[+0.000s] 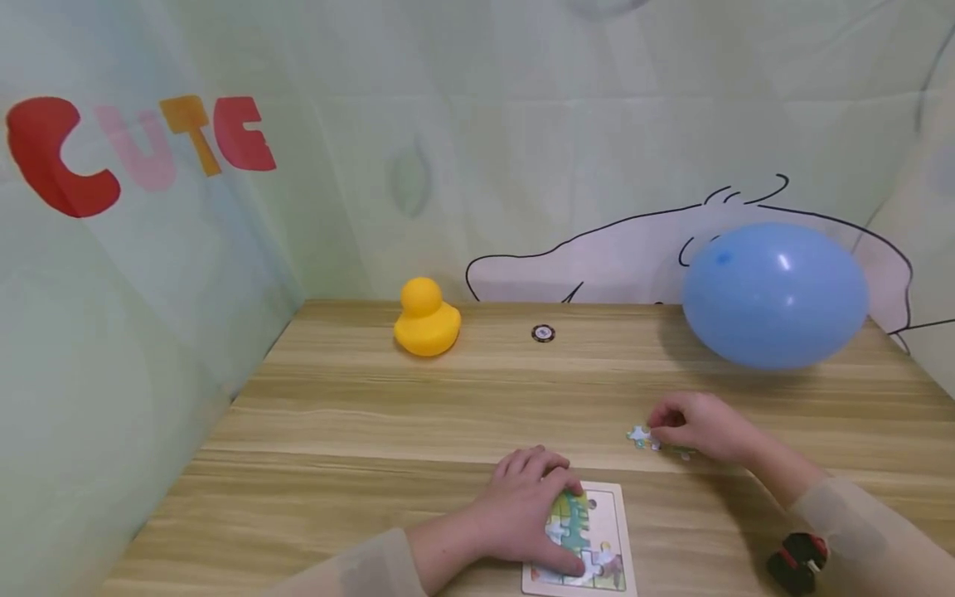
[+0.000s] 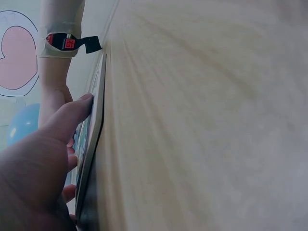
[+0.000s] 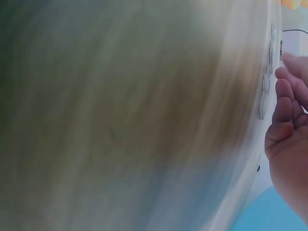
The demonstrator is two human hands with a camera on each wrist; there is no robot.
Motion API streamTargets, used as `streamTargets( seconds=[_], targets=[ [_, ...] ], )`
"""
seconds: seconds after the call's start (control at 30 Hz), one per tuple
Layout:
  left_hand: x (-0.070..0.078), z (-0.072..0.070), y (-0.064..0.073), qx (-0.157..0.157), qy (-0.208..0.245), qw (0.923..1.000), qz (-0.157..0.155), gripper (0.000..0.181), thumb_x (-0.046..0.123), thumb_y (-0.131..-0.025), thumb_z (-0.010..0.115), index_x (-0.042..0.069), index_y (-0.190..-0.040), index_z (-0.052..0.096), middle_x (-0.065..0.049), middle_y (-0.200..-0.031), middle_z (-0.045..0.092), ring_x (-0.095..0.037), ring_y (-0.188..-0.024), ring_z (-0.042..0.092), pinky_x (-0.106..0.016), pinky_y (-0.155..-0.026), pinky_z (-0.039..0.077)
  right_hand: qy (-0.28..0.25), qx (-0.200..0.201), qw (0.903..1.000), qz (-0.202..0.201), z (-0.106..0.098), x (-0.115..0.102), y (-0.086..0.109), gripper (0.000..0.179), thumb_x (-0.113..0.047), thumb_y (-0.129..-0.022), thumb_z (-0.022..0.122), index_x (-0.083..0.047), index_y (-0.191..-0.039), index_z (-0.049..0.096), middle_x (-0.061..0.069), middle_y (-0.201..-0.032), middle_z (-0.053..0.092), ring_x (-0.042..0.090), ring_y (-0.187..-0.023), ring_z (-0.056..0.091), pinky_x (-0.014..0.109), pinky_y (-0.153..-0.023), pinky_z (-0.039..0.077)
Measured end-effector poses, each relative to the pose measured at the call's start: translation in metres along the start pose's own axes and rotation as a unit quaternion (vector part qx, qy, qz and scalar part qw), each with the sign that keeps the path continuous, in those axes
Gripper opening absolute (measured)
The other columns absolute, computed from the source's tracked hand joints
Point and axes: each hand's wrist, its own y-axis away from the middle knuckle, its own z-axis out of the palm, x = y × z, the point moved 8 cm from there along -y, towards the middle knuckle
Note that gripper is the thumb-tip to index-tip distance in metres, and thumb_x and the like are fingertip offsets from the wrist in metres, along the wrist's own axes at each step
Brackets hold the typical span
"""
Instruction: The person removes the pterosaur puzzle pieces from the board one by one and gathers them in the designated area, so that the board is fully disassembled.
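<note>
A framed jigsaw puzzle [image 1: 625, 539] lies on the table, partly filled with colourful pieces. My left hand [image 1: 522, 510] rests over its left side, fingers spread toward the upper edge and thumb on the lower pieces. In the left wrist view, that thumb [image 2: 72, 115] lies over the thin puzzle board [image 2: 98, 108]. Loose jigsaw pieces [image 1: 639, 436] lie farther back to the right. At them, my right hand [image 1: 697, 424] has its thumb and index fingertips close together. In the right wrist view, curled fingers [image 3: 284, 108] are beside the flat pieces [image 3: 264, 94]; any pinched piece is hidden.
A yellow rubber duck [image 1: 427, 319] sits at the back left. A dark-rimmed poker chip [image 1: 543, 333] lies near the back edge. At the back right is a blue balloon [image 1: 776, 294]. A black-and-red device [image 1: 798, 562] is by the right sleeve. Printed fabric hangs behind the table.
</note>
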Motion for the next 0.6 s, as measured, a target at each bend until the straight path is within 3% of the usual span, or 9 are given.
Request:
streamTargets(
  seconds=[0.3,0.6],
  targets=[
    [-0.0014,0.0021,0.0008,0.005,0.002,0.9999,0.009,0.069,0.068,-0.067,0.067,0.033,-0.123,0.049,0.004,-0.139,0.035,-0.029,-0.131,0.026,-0.052,-0.106,0.019,0.021,-0.006,0.9986,-0.048,0.0034,-0.0040,0.0013,0.023,-0.028,-0.079,0.075,-0.010,-0.090,0.065,-0.011,-0.079,0.058,0.003,-0.073,0.053,0.025,-0.064,0.047],
    [-0.0024,0.0014,-0.0009,-0.007,0.024,0.9993,0.030,0.070,0.066,-0.068,0.069,0.032,-0.126,0.049,0.004,-0.140,0.035,-0.029,-0.132,0.025,-0.053,-0.105,0.019,0.011,0.007,0.9995,-0.030,0.0006,-0.0092,0.0059,0.022,-0.030,-0.080,0.073,-0.013,-0.090,0.064,-0.009,-0.082,0.058,0.004,-0.075,0.054,0.025,-0.066,0.048]
  ],
)
